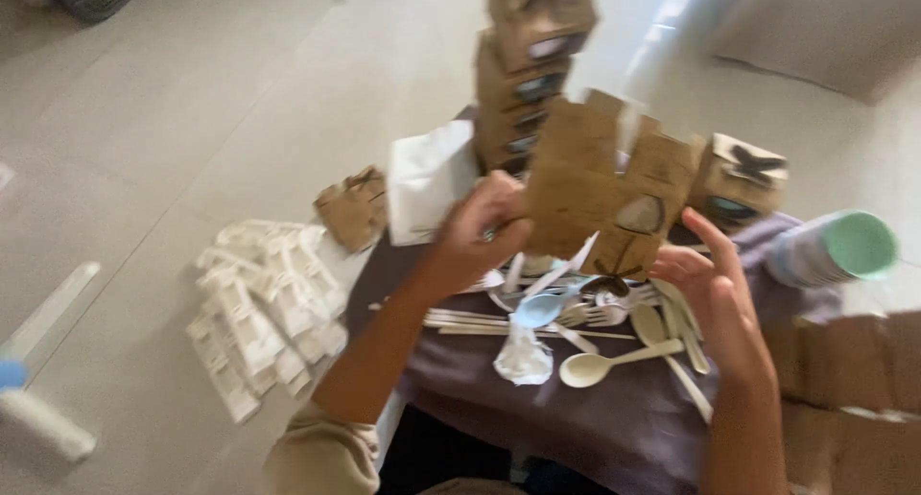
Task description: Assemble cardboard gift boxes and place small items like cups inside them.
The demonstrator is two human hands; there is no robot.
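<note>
My left hand [480, 231] grips the left edge of an unfolded brown cardboard box [600, 188] held up in front of me. My right hand [715, 294] sits at the box's lower right corner with its fingers spread against it. Below the box, pale plastic spoons and forks [614, 337] lie in a loose pile on a dark purple cloth [614, 418]. A light blue spoon [542, 308] and a crumpled clear wrapper [523, 356] lie among them. The picture is blurred.
A tall stack of closed brown boxes [532, 63] stands behind, with one more box [741, 176] to the right. White napkins [427, 178], several white wrapped packets [264, 308] on the floor at left, and stacked pale green cups [835, 248] at right.
</note>
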